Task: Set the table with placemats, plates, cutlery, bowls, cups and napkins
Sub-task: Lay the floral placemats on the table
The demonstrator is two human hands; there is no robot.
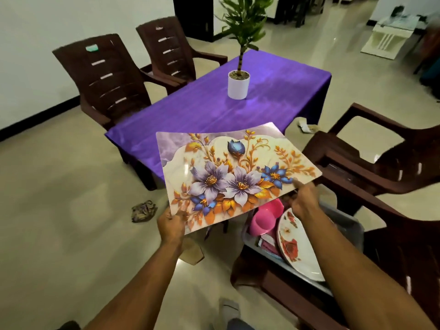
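**Floral placemat held in both hands, short of the table**

At left, two brown chairs [104, 77] stand beside a purple-covered tabletop [209, 108], which carries only a potted plant [238, 84]. In front, the left hand [171, 222] pinches the placemat [235, 175] at its near-left corner, and the right hand [304, 201] pinches its right edge, so each grip is grasping the mat in mid-air. The mat bows slightly and shines: it looks thin, light, bendy and smooth, best held by opposite edges. At right, a grey bin [347, 222] on a chair holds a pink bowl [266, 217] and a flowered plate [295, 244], probably breakable.
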